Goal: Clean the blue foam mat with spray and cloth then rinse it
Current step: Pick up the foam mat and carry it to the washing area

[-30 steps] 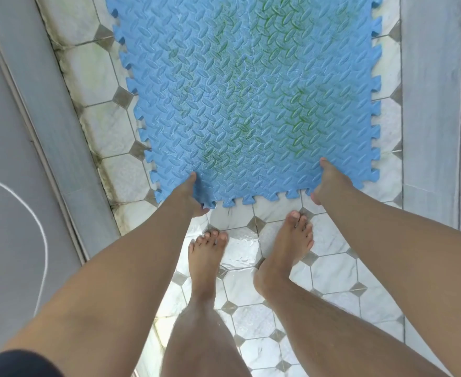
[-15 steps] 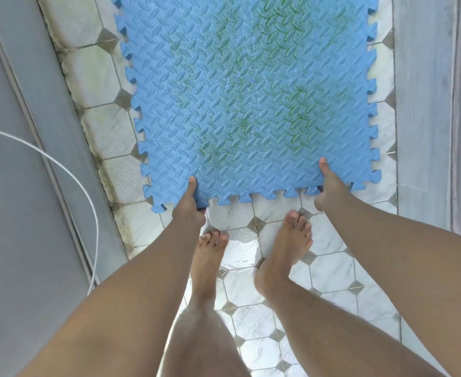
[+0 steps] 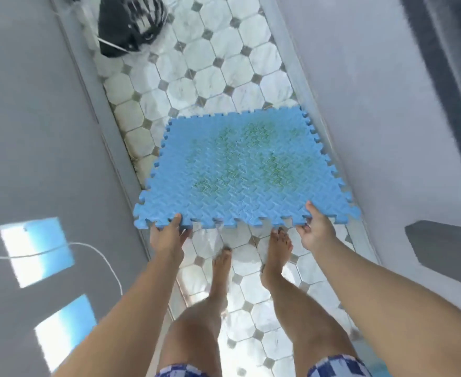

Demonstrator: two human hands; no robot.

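The blue foam mat (image 3: 240, 175) has jagged puzzle edges and green stains across its middle. Both hands hold it by its near edge, which is raised above the tiled floor, while its far edge lies lower toward the floor. My left hand (image 3: 168, 235) grips the near left part of the edge, thumb on top. My right hand (image 3: 315, 229) grips the near right part of the edge the same way. No spray bottle or cloth is in view.
The white octagon-tiled floor (image 3: 223, 77) runs as a narrow strip between grey walls left and right. My bare feet (image 3: 251, 262) stand just behind the mat. A black object (image 3: 128, 25) sits on the floor at the far left. A white cord (image 3: 93, 248) hangs along the left wall.
The mat's near edge has come up off the floor in both hands. The view has risen and pulled back, so more floor and the black object now show.
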